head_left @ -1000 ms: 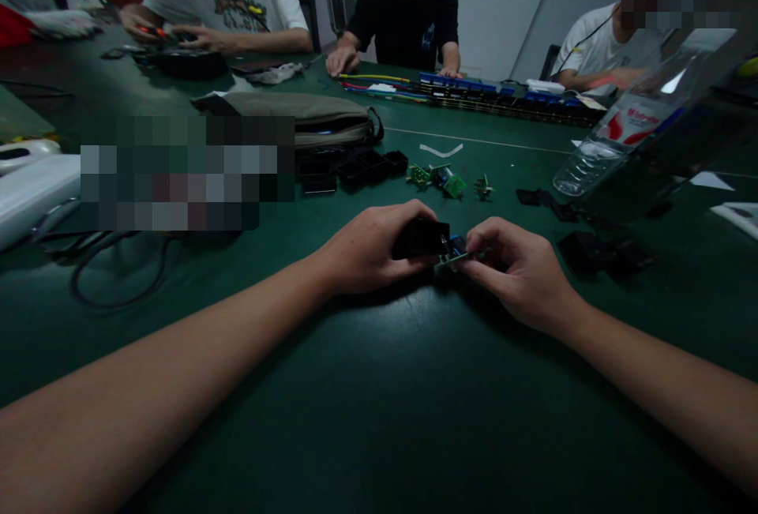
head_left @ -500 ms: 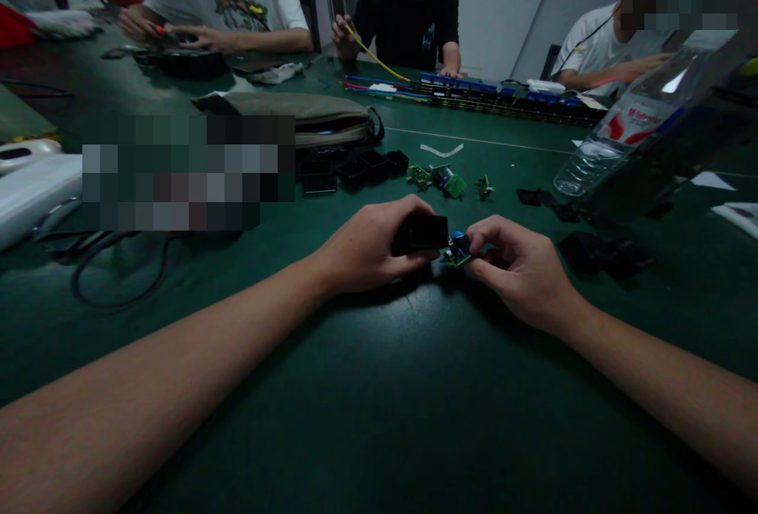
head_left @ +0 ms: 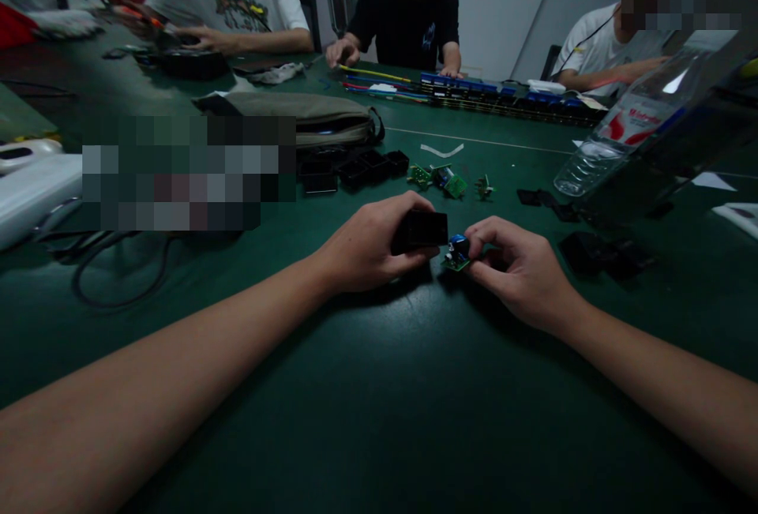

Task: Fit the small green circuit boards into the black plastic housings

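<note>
My left hand [head_left: 379, 249] is closed around a black box-shaped plastic housing [head_left: 423, 230], its end facing right. Pinched between thumb and fingers of my right hand [head_left: 515, 265] is a small green circuit board [head_left: 455, 252] with blue and black components. The board is just right of and slightly below the housing's end, with a narrow gap between them. Beyond my hands lie several loose circuit boards [head_left: 448, 181]. More black housings [head_left: 361, 166] sit together behind my left hand.
Black plastic parts [head_left: 604, 255] lie right of my right hand, near a clear water bottle [head_left: 616, 127]. A pouch [head_left: 320, 115] and a dark cable [head_left: 118, 301] are on the left. Across the green table [head_left: 391, 419], three people sit near a row of blue-and-black parts [head_left: 509, 95].
The circuit board has tilted and moved slightly away from the housing's end, showing more of its blue component. Across the table, a person's hand has lowered the yellow wire to the tabletop.
</note>
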`<state>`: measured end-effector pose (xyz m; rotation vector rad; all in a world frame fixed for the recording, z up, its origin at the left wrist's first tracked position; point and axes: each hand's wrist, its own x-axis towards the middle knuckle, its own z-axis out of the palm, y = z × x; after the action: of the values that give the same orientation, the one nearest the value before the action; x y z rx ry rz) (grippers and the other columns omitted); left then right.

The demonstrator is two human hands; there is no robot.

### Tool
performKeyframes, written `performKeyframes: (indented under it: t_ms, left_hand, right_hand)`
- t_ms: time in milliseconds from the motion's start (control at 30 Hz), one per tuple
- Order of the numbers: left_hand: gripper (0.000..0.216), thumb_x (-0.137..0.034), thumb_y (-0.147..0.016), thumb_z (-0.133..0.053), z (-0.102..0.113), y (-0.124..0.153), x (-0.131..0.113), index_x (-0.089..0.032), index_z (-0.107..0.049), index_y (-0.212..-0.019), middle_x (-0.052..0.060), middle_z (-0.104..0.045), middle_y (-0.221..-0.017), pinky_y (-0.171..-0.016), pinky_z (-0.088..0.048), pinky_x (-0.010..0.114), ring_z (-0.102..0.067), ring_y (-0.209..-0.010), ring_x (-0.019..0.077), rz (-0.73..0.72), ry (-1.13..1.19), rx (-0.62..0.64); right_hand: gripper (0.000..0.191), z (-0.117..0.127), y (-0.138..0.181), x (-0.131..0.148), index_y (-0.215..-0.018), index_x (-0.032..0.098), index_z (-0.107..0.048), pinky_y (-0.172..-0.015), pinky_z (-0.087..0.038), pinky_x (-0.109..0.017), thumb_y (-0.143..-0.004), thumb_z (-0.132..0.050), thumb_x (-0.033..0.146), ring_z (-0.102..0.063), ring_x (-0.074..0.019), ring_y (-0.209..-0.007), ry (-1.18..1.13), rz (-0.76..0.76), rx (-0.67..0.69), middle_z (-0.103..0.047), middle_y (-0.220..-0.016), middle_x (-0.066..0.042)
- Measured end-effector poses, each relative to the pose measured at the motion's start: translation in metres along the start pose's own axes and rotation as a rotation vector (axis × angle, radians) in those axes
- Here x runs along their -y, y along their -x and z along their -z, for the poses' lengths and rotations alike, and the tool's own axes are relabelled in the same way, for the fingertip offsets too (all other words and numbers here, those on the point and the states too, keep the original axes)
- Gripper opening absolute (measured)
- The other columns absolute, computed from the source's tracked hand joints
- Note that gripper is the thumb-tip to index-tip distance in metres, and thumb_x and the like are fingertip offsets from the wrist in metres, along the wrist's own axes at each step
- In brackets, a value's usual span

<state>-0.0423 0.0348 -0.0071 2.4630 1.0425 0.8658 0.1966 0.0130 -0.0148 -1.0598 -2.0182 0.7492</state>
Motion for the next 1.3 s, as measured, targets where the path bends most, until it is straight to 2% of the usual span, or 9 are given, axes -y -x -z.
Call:
performKeyframes:
  t_ms: [167, 467, 900, 1300]
  left_hand:
    - [0.039, -0.029, -0.080, -0.069, 0.0009, -0.0005, -0.0014, -0.018, -0.056, -0.115, 0.008, -0.069, -0.110, -0.084, -0.055, 0.035, -0.067, -0.098, 0.0213, 0.010, -0.009, -0.003]
    - [0.039, -0.023, -0.078, -0.067, 0.0004, -0.0009, -0.0007, -0.018, -0.055, -0.114, 0.008, -0.068, -0.112, -0.086, -0.055, 0.034, -0.066, -0.099, 0.0211, -0.010, -0.018, -0.011]
    - [0.039, -0.025, -0.078, -0.068, 0.0009, -0.0006, -0.0010, -0.018, -0.056, -0.114, 0.008, -0.068, -0.112, -0.087, -0.055, 0.034, -0.067, -0.100, 0.0221, -0.013, -0.017, -0.004]
    - [0.038, -0.026, -0.079, -0.069, -0.0001, -0.0001, 0.0001, -0.018, -0.055, -0.113, 0.007, -0.069, -0.108, -0.084, -0.055, 0.033, -0.068, -0.094, 0.0197, -0.005, 0.019, 0.000]
  right_hand:
    - [0.006, -0.0001, -0.0002, 0.0009, -0.078, 0.019, -0.060, -0.062, -0.046, -0.028, -0.078, -0.064, 0.015, -0.059, -0.0163, -0.081, -0.009, -0.017, 0.006, -0.064, -0.093, -0.005]
    - [0.006, -0.0001, -0.0009, 0.0004, -0.081, 0.019, -0.061, -0.066, -0.049, -0.029, -0.079, -0.065, 0.016, -0.061, -0.0175, -0.084, -0.014, -0.017, 0.006, -0.065, -0.093, -0.005]
    - [0.009, -0.0006, 0.0009, -0.0007, -0.086, 0.019, -0.060, -0.069, -0.052, -0.030, -0.080, -0.067, 0.017, -0.063, -0.0182, -0.085, -0.062, -0.058, 0.022, -0.066, -0.094, -0.005]
    - [0.014, -0.0005, 0.0015, -0.0039, -0.089, 0.019, -0.061, -0.065, -0.050, -0.029, -0.084, -0.070, 0.028, -0.064, -0.0167, -0.078, -0.076, -0.082, 0.039, -0.069, -0.093, -0.005]
